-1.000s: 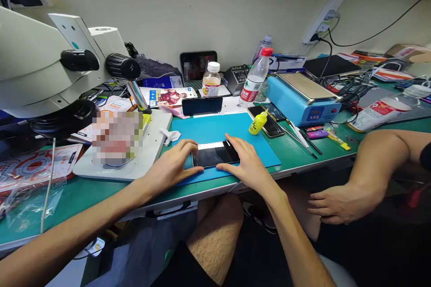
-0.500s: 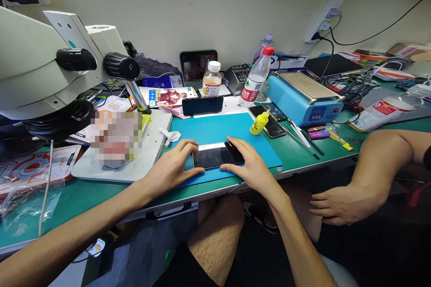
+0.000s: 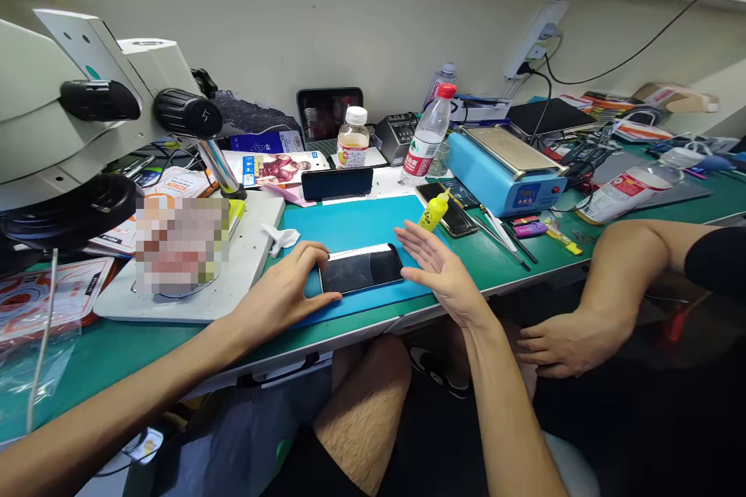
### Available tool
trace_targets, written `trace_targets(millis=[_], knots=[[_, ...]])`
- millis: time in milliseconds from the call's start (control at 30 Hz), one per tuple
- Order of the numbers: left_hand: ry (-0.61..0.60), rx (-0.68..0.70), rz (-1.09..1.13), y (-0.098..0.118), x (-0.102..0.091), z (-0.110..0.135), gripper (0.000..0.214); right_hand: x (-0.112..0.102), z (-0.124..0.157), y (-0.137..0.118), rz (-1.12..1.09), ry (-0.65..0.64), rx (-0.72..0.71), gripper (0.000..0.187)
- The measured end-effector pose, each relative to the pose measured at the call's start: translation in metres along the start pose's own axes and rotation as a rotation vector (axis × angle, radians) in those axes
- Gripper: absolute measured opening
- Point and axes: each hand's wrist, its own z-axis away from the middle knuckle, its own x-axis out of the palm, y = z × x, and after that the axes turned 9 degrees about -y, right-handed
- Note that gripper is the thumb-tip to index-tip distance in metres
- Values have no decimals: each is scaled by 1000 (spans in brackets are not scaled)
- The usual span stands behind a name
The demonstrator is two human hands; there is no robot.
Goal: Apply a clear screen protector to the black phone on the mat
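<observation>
Phone [image 3: 361,270] edge under left hand [image 3: 285,297], microscope [image 3: 70,116] cropped.

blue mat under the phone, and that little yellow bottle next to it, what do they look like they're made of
The blue mat looks like silicone or soft rubber: flat, matte, evenly coloured, with no glare. The yellow bottle looks like soft squeezable plastic, slightly glossy, with a pointed nozzle tip. The phone shows a dark glossy face, probably glass, reflecting light along its far edge. None is certain from looks alone.

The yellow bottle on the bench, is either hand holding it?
No, the yellow bottle stands free beyond the right hand, while the left hand rests on the phone.
</observation>
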Motion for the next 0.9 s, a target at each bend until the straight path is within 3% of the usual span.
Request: trace_targets(millis=[133, 267, 900], knots=[[23, -40, -28, 0, 3, 0, 35, 3, -3, 5, -117, 204, -19, 43], [51, -157, -51, -1, 3, 2, 45, 13, -5, 7, -130, 277, -12, 32], [51, -81, -49, -1, 3, 3, 40, 21, -6, 8, -5, 307, 20, 31]])
